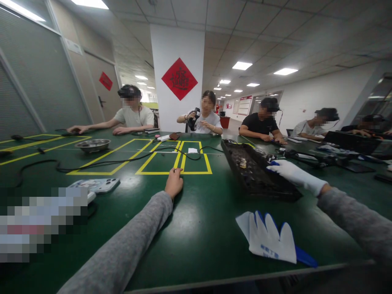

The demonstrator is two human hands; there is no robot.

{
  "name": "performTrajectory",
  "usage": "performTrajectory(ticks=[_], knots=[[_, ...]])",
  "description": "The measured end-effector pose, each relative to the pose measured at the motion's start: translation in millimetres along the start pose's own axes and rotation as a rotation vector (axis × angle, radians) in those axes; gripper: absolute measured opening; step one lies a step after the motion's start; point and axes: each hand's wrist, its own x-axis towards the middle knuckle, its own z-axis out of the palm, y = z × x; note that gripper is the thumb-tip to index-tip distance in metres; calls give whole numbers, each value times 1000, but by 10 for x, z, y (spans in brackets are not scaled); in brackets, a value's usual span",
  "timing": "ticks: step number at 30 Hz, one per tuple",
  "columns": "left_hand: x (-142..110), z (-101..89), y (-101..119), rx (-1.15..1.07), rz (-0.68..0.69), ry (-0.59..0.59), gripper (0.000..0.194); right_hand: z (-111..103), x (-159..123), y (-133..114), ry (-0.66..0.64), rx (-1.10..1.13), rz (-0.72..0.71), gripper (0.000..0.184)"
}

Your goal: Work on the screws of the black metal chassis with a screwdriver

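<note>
My left hand (174, 182), bare below a grey sleeve, rests on the green table (196, 220) by the front line of a yellow tape rectangle (159, 172). Its fingers are curled together, and whatever may be in them is hidden. My right hand (288, 170) wears a white glove with blue fingers. It grips the right edge of a long black tray (272, 188). Small metallic pieces (243, 163) lie inside that tray. Nearer to me, a loose white and blue glove (272, 239) lies flat on the table.
A phone (105, 185) lies at left beside a blurred-out object. A black cable (128, 160) crosses the taped areas, with a metal bowl (93, 145) behind it. Black equipment (318, 157) stands at right. Several people sit along the far side, one holding a black device (192, 118).
</note>
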Motion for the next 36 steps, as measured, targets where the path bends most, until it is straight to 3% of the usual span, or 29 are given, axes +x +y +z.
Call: performTrajectory(ticks=[1, 5, 10, 16, 21, 22, 24, 26, 27, 30, 33, 35, 36], knots=[[6, -4, 8, -16, -18, 0, 48, 124, -25, -198, -66, -21, -60, 30], [1, -67, 75, -58, -67, 9, 46, 679, -114, -853, -40, -123, -209, 34], [-1, -158, 179, -122, -100, 68, 48, 1138, -111, -1211, -119, -172, -222, 28], [4, -298, 338, -470, -154, 260, 45, 1297, -132, -1210, -128, -173, -230, 28], [-9, -375, 732, -832, -141, 167, 46, 1172, -158, -1253, -73, -149, -198, 33], [-19, -372, 849, -899, -122, 133, 47, 1137, -161, -1310, -37, -91, -200, 37], [-52, -358, 1109, -998, -73, 63, 46, 1102, -180, -1478, 8, 241, -251, 40], [-94, -342, 1375, -1043, -29, 16, 42, 1129, -217, -1677, -120, 716, -346, 40], [-112, -338, 1495, -1063, 11, 2, 40, 1159, -240, -1767, -144, 790, -364, 42], [-135, -348, 1734, -1130, 135, -52, 38, 1226, -281, -1902, -256, 1135, -243, 36], [-107, -373, 1721, -1148, 186, -182, 43, 1156, -232, -1794, -326, 1408, -49, 35], [-85, -370, 1571, -1072, 210, -173, 45, 1067, -157, -1633, -323, 1502, 20, 41], [-77, -357, 1461, -1012, 219, -142, 44, 1034, -117, -1543, -261, 1527, 34, 43]])
